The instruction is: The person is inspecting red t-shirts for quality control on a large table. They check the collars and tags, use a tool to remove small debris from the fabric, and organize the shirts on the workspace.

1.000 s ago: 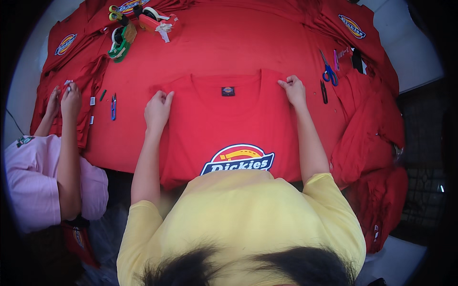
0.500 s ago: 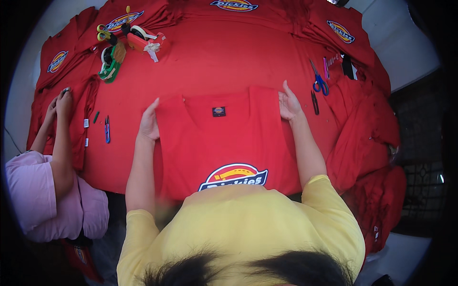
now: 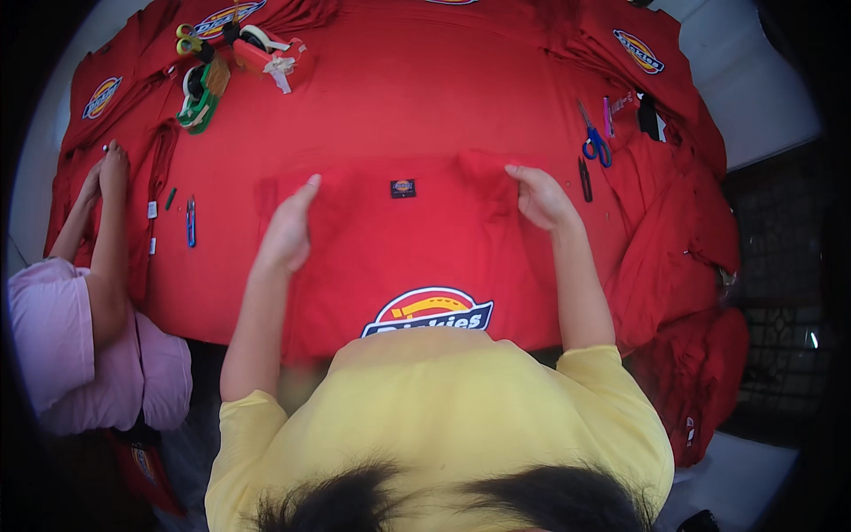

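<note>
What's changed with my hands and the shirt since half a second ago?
Your left hand has tipped rightward and your right hand leftward, leaning in at the shoulders of the red shirt, which look more bunched; grip is unclear. The blue scissors and blue snips stayed put.

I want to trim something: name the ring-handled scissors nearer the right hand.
The blue-handled scissors, beyond and right of the right hand; the yellow-handled pair is at upper left, by the green tape dispenser.

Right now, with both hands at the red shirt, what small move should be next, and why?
Perhaps smooth the red shirt outward at its shoulders: the cloth there looks rumpled, and the left hand and right hand are beside it.
</note>
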Available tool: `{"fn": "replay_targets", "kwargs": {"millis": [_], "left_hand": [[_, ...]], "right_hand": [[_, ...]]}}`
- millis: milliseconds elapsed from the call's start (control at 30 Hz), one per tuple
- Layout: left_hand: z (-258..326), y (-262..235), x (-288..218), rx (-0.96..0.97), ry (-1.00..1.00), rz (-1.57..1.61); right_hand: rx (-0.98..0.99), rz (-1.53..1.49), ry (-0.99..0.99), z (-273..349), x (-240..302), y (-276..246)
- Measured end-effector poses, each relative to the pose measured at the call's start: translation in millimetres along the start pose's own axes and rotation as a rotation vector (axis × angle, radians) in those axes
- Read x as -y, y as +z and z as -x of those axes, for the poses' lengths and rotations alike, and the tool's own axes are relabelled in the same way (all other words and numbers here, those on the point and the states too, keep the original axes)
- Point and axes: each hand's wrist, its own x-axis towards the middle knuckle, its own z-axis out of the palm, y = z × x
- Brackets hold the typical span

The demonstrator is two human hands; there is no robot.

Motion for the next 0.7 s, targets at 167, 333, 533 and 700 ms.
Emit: {"fn": "replay_targets", "kwargs": {"millis": [167,333,533,700], "left_hand": [[75.2,71.0,38.7,0.064,-0.060,-0.559],[112.4,76.8,118.1,0.412,0.449,-0.420],[121.4,71.9,132.5,0.481,0.631,-0.584],[122.3,72.6,133.8,0.486,0.576,-0.574]], "right_hand": [[-0.053,0.510,-0.177,100.9,-32.1,111.3],[0.259,0.815,-0.758,134.6,-115.8,130.8],[0.280,0.719,-0.718,148.5,-124.9,135.8],[0.305,0.699,-0.703,149.8,-126.0,135.7]]}}
